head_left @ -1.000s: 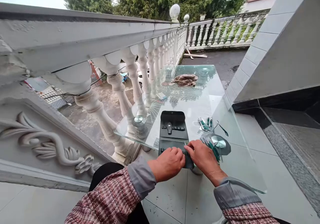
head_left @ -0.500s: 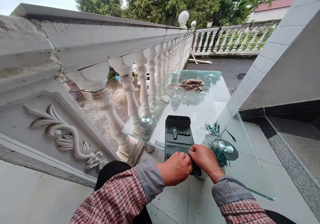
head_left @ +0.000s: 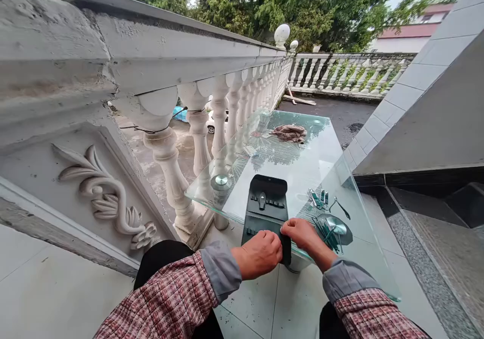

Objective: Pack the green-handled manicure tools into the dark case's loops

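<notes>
An opened dark manicure case (head_left: 264, 213) lies on the glass table, its near end at the table edge. One dark-handled tool (head_left: 262, 201) is held in its upper row of loops. My left hand (head_left: 261, 253) is closed over the lower part of the case, fingers curled on it. My right hand (head_left: 300, 233) pinches at the right side of the case; a small thing at its fingertips is too small to name. To the right lie several nail clippers (head_left: 318, 199), a curved-handled metal tool (head_left: 340, 207) and a pile of slim green-handled tools (head_left: 325, 232).
The glass table (head_left: 291, 170) has a corner sticking out at the near right. A crumpled brown cloth (head_left: 290, 133) and a small card (head_left: 250, 150) lie farther back. A white balustrade (head_left: 166, 162) runs along the left, and a tiled wall (head_left: 412, 87) slopes at the right.
My view has shifted slightly, so the scene sits differently. Both hands stay at the lower part of the case, the right still pinching beside the left.
</notes>
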Tool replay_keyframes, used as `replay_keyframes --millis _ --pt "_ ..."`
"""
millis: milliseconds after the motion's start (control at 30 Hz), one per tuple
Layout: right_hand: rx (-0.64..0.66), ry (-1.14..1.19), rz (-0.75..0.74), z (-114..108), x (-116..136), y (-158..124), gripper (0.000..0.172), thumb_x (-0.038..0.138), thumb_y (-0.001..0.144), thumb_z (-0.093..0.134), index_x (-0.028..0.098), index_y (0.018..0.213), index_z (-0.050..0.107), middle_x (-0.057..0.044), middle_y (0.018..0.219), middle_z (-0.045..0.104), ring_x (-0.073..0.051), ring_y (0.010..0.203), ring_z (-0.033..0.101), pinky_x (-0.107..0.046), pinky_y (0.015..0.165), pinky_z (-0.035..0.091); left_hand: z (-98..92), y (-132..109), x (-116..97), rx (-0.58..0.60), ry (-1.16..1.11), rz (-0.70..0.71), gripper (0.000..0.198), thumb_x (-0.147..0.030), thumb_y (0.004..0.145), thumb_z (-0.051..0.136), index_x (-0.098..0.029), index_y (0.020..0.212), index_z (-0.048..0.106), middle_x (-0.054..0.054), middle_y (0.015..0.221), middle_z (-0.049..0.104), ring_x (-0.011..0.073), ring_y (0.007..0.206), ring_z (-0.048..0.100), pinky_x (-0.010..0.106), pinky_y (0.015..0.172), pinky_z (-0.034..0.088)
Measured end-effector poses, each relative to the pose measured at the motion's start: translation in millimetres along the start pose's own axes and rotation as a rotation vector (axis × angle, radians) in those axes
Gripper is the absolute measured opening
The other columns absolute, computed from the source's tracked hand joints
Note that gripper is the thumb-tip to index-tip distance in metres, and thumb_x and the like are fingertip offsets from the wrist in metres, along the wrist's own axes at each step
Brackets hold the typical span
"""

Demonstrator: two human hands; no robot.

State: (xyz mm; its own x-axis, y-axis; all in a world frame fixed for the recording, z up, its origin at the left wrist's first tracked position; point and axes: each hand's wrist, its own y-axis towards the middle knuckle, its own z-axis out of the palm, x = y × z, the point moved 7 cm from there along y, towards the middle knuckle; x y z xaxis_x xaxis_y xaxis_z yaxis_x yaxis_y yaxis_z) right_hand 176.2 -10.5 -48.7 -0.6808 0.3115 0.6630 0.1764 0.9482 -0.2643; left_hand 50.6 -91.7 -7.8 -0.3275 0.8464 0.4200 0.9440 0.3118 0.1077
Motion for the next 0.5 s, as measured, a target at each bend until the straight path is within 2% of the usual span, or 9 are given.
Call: replay_keyframes --millis 200,367,500 --pt "0.030 0.112 0.012 -5.9 -8.3 1.8 0.010 0.026 0.062 0.053 0.018 0.057 0.055 0.002 0.049 0.055 -0.011 0.048 0.052 -0.019 0.041 0.034 0.6 8.3 4.1 0.032 -0.005 -0.003 0.023 -0.011 0.085 0.042 -0.008 0.106 0.052 0.016 0.094 0.054 0.0227 0.078 0.050 0.031 0.058 0.030" --pt "0.070 0.266 0.011 -6.4 -11.9 4.2 0.008 0.025 0.061 0.055 0.019 0.057 0.052 0.001 0.050 0.057 -0.012 0.047 0.054 -0.019 0.039 0.038 -1.5 8.6 5.6 0.057 -0.004 0.010 0.030 -0.012 0.087 0.041 -0.007 0.115 0.048 0.017 0.104 0.054 0.0222 0.080 0.050 0.032 0.062 0.034" --pt "0.024 0.383 0.020 -12.8 -8.2 9.7 0.006 0.021 0.059 0.058 0.019 0.057 0.052 0.003 0.047 0.055 -0.011 0.047 0.054 -0.019 0.042 0.041 0.3 10.9 12.9 0.099 -0.022 -0.026 0.032 -0.013 0.091 0.038 -0.008 0.121 0.045 0.018 0.111 0.053 0.0220 0.085 0.051 0.033 0.066 0.037"
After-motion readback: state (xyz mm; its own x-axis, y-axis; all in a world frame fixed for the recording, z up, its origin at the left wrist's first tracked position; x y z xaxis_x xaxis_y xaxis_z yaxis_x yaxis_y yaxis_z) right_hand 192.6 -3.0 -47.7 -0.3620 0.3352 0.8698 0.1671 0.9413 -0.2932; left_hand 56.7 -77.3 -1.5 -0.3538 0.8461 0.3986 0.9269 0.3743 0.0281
